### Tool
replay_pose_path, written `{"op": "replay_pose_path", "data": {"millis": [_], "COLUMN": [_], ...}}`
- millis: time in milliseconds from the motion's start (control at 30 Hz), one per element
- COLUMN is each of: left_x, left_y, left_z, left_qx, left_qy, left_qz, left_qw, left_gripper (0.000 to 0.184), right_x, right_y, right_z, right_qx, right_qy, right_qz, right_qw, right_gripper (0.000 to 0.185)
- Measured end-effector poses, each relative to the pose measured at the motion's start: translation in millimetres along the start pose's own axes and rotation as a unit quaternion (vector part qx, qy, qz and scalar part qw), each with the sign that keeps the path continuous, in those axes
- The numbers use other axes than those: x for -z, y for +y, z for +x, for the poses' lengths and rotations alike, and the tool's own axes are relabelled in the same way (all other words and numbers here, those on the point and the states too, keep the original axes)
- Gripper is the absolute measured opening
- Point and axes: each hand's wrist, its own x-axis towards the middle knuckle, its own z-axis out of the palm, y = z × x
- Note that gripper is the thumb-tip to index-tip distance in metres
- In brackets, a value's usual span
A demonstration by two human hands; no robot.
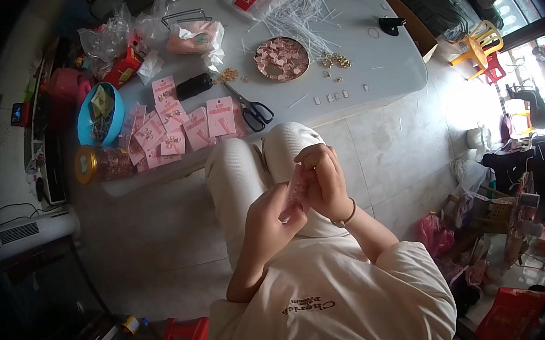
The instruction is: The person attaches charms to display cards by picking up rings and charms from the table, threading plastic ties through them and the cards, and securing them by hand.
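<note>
Above my lap, my left hand [272, 225] and my right hand [324, 181] hold a small pink card [296, 190] between them, tilted, with the fingers of both closed on it. What else the fingers may grip is too small to make out. On the table beyond my knees lie several pink cards [170, 114] with small pieces on them. Black-handled scissors [256, 115] rest to the right of these cards. A round tray [308, 70] holds many small pink pieces, with gold pieces [335, 61] beside it.
White plastic strips [310, 11] are spread at the back of the table [379, 57]. A blue bowl [120, 122] and a gold-lidded jar [84, 164] stand at the left. Small white pieces [331, 98] lie near the front edge. A black tape dispenser [393, 25] is at the right.
</note>
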Motion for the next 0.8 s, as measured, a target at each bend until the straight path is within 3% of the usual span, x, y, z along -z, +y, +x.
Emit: {"op": "replay_pose_path", "data": {"millis": [33,167,233,333,400,500,700,800], "left_x": [-1,-9,-9,-13,-14,-15,-12,-14], "left_y": [-1,-6,-7,-7,-7,-9,1,-8], "left_z": [0,1,3,5,6,9,6,3], "left_qx": [0.002,0.113,0.12,0.143,0.148,0.156,0.152,0.123], "left_qy": [0.0,0.038,0.065,0.143,0.167,0.232,0.24,0.237], "left_qz": [0.0,-0.203,-0.23,-0.321,-0.342,-0.401,-0.413,-0.316], "left_qw": [1.0,0.972,0.964,0.925,0.913,0.872,0.865,0.91], "left_gripper": [0.019,0.021,0.022,0.022,0.023,0.025,0.022,0.02], "right_x": [2,10,0,14,20,10,1,14], "right_y": [0,-2,-8,-21,-29,-49,-47,-38], "right_z": [0,9,17,12,4,2,-3,5], "right_qx": [-0.001,-0.191,-0.099,-0.103,-0.031,-0.036,-0.034,-0.03], "right_qy": [-0.001,-0.067,0.126,0.114,0.005,-0.019,-0.011,-0.006], "right_qz": [0.001,0.096,0.059,0.034,-0.071,-0.122,-0.124,-0.068], "right_qw": [1.0,0.975,0.985,0.988,0.997,0.992,0.992,0.997], "right_gripper": [0.021,0.021,0.021,0.022,0.018,0.016,0.021,0.02]}}
